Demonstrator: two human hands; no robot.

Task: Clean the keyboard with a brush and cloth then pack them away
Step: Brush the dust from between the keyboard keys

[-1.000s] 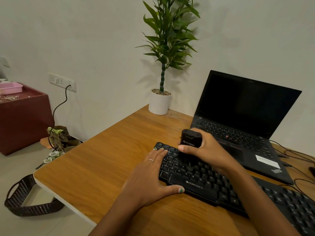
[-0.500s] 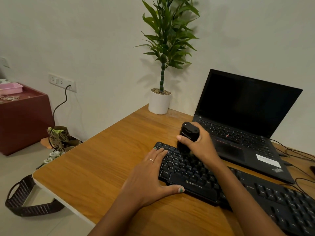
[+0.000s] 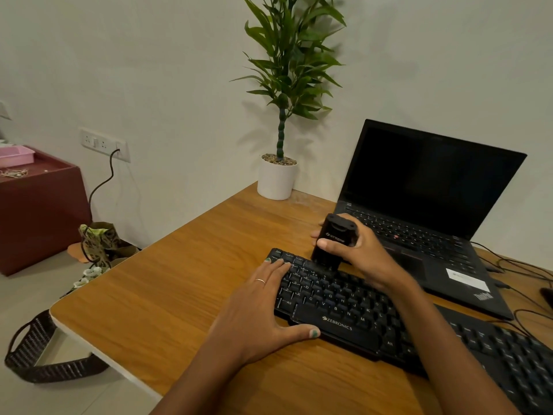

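The brush has moved to the far edge of the keyboard.
The right hand [image 3: 363, 253] grips the black brush [image 3: 333, 242] at the keyboard [image 3: 344, 307] top row, centre frame; the left hand [image 3: 263, 307], fingers straight, presses its left end. Behind stand a laptop [image 3: 431, 205] and a white pot [image 3: 276, 179] holding a plant; a pink tray [image 3: 16, 154] sits upper left.

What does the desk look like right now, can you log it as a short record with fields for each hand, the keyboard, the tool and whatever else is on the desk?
left hand: left hand rests flat on the left end of the keyboard, steadying it
right hand: right hand grips the black brush
tool: brush upright, its lower end at the keyboard's top rows
keyboard: black, lying on the wooden desk
cloth: not in view
behind: open laptop, screen dark; potted plant at the wall
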